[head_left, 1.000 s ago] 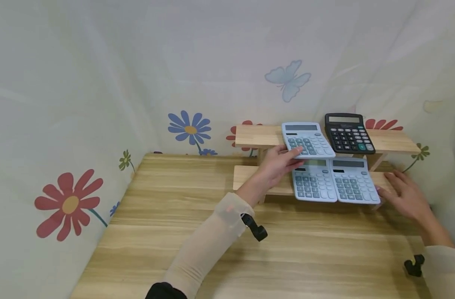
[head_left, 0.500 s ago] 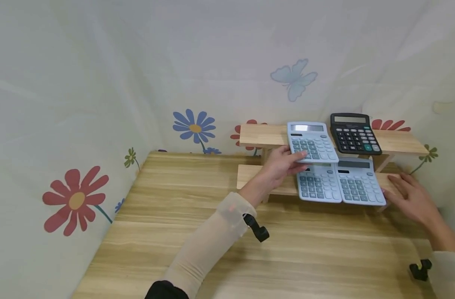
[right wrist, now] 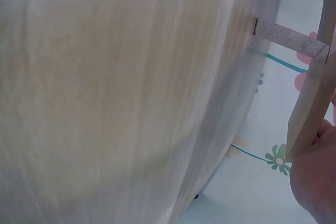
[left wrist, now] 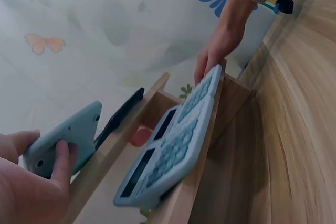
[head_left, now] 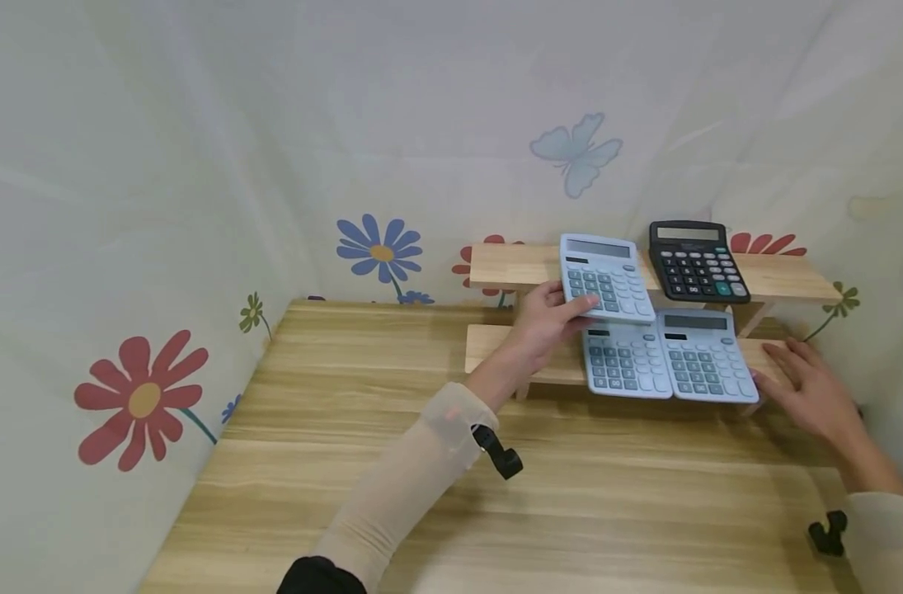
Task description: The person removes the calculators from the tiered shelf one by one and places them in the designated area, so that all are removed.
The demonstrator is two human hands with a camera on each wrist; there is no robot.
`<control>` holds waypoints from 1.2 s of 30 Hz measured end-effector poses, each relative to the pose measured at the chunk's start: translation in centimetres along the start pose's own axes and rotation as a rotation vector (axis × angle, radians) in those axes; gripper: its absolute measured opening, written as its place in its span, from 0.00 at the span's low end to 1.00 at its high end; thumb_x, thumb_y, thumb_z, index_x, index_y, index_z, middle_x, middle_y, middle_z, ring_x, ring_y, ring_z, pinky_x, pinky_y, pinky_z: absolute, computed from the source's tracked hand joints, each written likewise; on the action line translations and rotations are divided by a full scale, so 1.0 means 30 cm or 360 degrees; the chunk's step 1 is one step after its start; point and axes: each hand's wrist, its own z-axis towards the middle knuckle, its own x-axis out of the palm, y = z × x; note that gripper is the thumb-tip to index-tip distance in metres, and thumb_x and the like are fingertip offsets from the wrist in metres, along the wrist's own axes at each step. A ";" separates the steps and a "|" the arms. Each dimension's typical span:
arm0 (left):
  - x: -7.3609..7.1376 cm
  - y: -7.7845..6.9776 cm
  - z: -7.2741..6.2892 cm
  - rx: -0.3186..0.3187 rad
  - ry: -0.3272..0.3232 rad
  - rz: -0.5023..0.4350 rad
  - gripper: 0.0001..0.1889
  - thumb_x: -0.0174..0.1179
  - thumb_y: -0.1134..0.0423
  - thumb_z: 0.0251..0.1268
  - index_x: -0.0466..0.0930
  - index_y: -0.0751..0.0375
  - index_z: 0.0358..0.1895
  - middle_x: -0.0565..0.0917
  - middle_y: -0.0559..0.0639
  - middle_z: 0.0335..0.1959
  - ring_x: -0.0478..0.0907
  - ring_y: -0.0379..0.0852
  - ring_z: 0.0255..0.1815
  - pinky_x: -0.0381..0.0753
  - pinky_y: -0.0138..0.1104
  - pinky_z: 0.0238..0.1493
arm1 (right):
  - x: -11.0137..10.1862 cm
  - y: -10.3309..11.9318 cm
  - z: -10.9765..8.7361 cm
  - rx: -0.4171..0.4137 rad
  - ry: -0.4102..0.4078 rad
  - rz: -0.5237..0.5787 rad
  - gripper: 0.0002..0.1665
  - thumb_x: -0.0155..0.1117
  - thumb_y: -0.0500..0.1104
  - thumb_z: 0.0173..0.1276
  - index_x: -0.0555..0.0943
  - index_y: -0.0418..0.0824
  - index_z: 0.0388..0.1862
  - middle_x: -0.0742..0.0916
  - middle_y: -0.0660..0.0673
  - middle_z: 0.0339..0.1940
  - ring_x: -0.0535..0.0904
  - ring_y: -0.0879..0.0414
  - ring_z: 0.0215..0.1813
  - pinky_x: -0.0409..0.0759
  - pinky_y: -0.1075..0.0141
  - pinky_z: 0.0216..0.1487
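Note:
My left hand (head_left: 546,328) pinches a light blue calculator (head_left: 609,280) by its lower left corner, thumb on the keys. In the left wrist view, fingers (left wrist: 62,163) press its back (left wrist: 68,135), which is tilted at the upper shelf. A black calculator (head_left: 698,262) leans on that upper shelf (head_left: 514,266), to the right. Two more light blue calculators stand side by side on the lower shelf (head_left: 488,346): the left one (head_left: 625,363), partly covered by the held one, and the right one (head_left: 703,356). My right hand (head_left: 815,392) rests on the lower shelf's right end, beside the right calculator.
The two-tier wooden stand is on a wood-grain table (head_left: 392,396) against a flower-printed cloth backdrop (head_left: 273,165). A wooden support (right wrist: 291,40) of the stand shows in the right wrist view. Black clips (head_left: 499,452) are worn at both wrists.
The calculator in my left hand has risen slightly and shifted a little left relative to the black one. My right hand stays at the shelf end. The head view has swayed slightly.

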 end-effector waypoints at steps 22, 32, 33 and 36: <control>-0.436 -0.207 -0.136 0.0258 0.0071 0.0186 0.28 0.62 0.75 0.76 0.66 0.67 0.75 0.81 0.63 0.65 0.85 0.51 0.58 0.84 0.45 0.65 | -0.002 -0.001 -0.002 0.0019 0.0014 -0.0001 0.45 0.53 0.61 0.83 0.60 0.28 0.81 0.53 0.18 0.82 0.45 0.18 0.80 0.48 0.17 0.71; -0.747 -0.311 -0.211 0.0308 -0.0030 0.0173 0.29 0.58 0.75 0.79 0.62 0.67 0.78 0.82 0.58 0.63 0.85 0.47 0.58 0.85 0.39 0.62 | -0.001 0.003 0.000 0.0017 0.0002 -0.0001 0.46 0.53 0.61 0.82 0.59 0.29 0.82 0.54 0.19 0.82 0.45 0.19 0.81 0.49 0.18 0.72; -0.776 -0.315 -0.220 0.0309 -0.0048 0.0175 0.30 0.58 0.75 0.79 0.62 0.66 0.79 0.83 0.57 0.63 0.86 0.47 0.58 0.85 0.38 0.62 | -0.002 0.004 0.000 0.0016 0.0004 -0.0001 0.46 0.53 0.61 0.82 0.59 0.29 0.82 0.54 0.19 0.82 0.45 0.19 0.81 0.49 0.18 0.72; -0.859 -0.321 -0.244 0.0289 -0.0094 0.0172 0.31 0.59 0.74 0.79 0.60 0.67 0.80 0.84 0.55 0.62 0.86 0.46 0.57 0.86 0.37 0.61 | -0.004 0.003 0.000 0.0016 0.0004 -0.0004 0.46 0.53 0.61 0.83 0.59 0.28 0.82 0.53 0.19 0.82 0.44 0.19 0.81 0.48 0.18 0.72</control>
